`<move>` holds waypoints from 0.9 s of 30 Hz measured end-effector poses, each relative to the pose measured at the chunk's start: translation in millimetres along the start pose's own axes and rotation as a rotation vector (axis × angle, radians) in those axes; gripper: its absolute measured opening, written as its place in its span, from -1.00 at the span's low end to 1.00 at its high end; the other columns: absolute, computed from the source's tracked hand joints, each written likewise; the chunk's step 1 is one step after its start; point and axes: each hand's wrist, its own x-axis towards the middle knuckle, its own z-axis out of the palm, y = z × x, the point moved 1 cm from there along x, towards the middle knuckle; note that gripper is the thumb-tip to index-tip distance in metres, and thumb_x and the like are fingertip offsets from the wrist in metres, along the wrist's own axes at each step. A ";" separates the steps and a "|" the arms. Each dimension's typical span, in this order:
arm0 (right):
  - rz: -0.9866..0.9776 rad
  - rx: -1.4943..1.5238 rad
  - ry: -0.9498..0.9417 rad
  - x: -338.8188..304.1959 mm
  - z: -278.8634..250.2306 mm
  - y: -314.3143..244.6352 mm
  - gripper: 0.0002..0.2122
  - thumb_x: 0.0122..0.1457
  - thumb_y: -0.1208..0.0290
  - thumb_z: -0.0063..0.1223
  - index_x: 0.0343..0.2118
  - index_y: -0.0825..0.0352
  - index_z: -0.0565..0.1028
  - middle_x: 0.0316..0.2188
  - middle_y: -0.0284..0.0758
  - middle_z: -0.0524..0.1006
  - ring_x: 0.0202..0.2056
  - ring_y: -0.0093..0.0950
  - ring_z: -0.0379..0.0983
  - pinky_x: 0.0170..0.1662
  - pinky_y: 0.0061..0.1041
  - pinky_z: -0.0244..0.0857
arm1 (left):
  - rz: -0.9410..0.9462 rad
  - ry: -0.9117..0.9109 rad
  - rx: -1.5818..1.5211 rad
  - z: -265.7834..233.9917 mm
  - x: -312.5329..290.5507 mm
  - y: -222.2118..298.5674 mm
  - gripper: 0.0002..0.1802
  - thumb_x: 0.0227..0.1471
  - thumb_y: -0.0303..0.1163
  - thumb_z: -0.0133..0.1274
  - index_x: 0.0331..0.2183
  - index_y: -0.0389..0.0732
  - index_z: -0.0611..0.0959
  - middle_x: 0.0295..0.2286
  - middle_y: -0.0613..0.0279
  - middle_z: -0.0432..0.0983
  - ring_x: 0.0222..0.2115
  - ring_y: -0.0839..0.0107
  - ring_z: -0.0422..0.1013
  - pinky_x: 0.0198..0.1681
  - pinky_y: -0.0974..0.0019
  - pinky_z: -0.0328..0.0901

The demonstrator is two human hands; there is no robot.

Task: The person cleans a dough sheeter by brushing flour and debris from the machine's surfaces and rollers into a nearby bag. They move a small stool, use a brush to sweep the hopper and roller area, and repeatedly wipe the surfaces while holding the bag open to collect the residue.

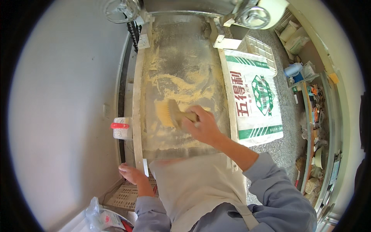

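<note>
My right hand (203,125) is wrapped round the wooden handle of a wide brush (178,116). The brush's pale yellow bristles (165,113) point left and rest on a long grey metal bed (174,54), slightly blurred. Yellowish powder (181,87) lies over that bed in streaks and smears, thickest around the brush and just beyond it. My left hand (133,174) hangs low at the bed's near left corner, its fingers curled in, with nothing visible in them. A light apron covers my front, against the near end of the bed.
Handwheels (253,17) flank the machine's far end. A white printed sack (253,96) lies along the right side. A box with a red handle (122,126) sits at the left rail, near the wall. Cluttered shelves (315,127) line the right; a perforated crate (125,196) is below my left hand.
</note>
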 end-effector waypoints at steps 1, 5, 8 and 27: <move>0.030 0.057 -0.009 -25.7 -16.7 -6.7 -0.77 0.00 0.41 0.14 -0.29 0.34 0.41 -0.57 -0.14 0.46 -0.56 -0.24 0.40 -0.48 -0.41 0.27 | 0.046 0.035 -0.011 -1.4 -1.5 0.5 -0.49 0.18 -0.06 -0.33 -0.30 -0.32 0.51 -0.33 -0.05 0.46 -0.26 0.06 0.39 -0.18 0.15 0.26; 0.294 0.002 0.013 -120.5 -83.6 -25.8 -0.76 0.01 0.43 0.16 -0.27 0.35 0.41 -0.59 -0.24 0.47 -0.57 -0.46 0.42 -0.48 -0.50 0.29 | 0.324 0.047 0.348 -5.3 -30.7 19.0 -0.57 0.15 -0.15 -0.17 -0.17 -0.34 0.48 -0.31 -0.12 0.45 -0.20 -0.08 0.35 -0.13 0.09 0.26; 0.334 0.184 0.151 -173.8 -126.2 -30.4 -0.80 0.07 0.52 0.08 -0.23 0.39 0.38 -0.54 -0.30 0.49 -0.56 -0.61 0.41 -0.49 -0.62 0.32 | 0.792 -0.284 0.012 -4.8 -90.1 33.9 -0.51 0.04 -0.16 0.01 -0.08 -0.31 0.45 -0.22 -0.09 0.42 -0.13 -0.09 0.30 -0.02 0.02 0.18; 0.353 0.608 0.542 -292.3 -172.6 -55.9 -0.80 0.15 0.48 0.00 -0.23 0.42 0.29 -0.54 -0.26 0.45 -0.63 -0.58 0.39 -0.58 -0.61 0.35 | 1.561 -0.804 1.126 -3.8 -176.0 10.7 -0.58 0.06 -0.36 -0.04 -0.01 -0.18 0.41 -0.07 0.14 0.34 -0.02 0.22 0.26 0.06 0.01 0.07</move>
